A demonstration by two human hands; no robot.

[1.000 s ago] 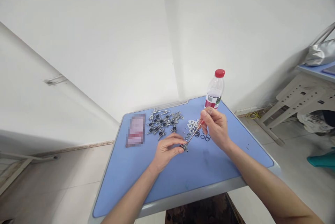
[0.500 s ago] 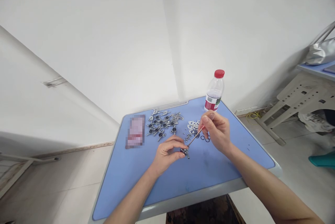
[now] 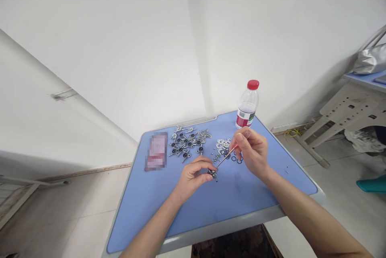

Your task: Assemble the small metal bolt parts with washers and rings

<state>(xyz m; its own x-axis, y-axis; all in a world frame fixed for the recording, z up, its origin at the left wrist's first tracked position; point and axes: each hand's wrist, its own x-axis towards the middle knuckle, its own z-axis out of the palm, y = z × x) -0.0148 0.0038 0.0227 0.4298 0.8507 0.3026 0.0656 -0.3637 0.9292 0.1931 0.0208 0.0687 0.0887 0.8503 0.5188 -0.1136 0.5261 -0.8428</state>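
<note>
Between the thumb and fingers of my left hand (image 3: pixel 193 177) is a small metal part (image 3: pixel 214 175), partly hidden by the fingertips. My right hand (image 3: pixel 251 150) grips a thin-shafted screwdriver (image 3: pixel 226 158) by its handle, most of which the fingers cover. The shaft slants down to the left, and its tip meets the metal part. Just left of the right hand lie several flat metal plates (image 3: pixel 221 144), dark rings (image 3: pixel 239 161) and small screws (image 3: pixel 216 158). Beyond the left hand is a pile of metal parts with round black pieces (image 3: pixel 185 141).
A blue table (image 3: pixel 144 213) carries everything. A pixelated flat object (image 3: pixel 157 151) lies at its left. At the back right stands a plastic bottle (image 3: pixel 247 107) with a red cap, close to the right hand. A white wall (image 3: pixel 135 49) rises behind the table.
My right hand has shifted very slightly to the right, and the screwdriver's angle has changed a little with it. The left hand stays in place on the metal part.
</note>
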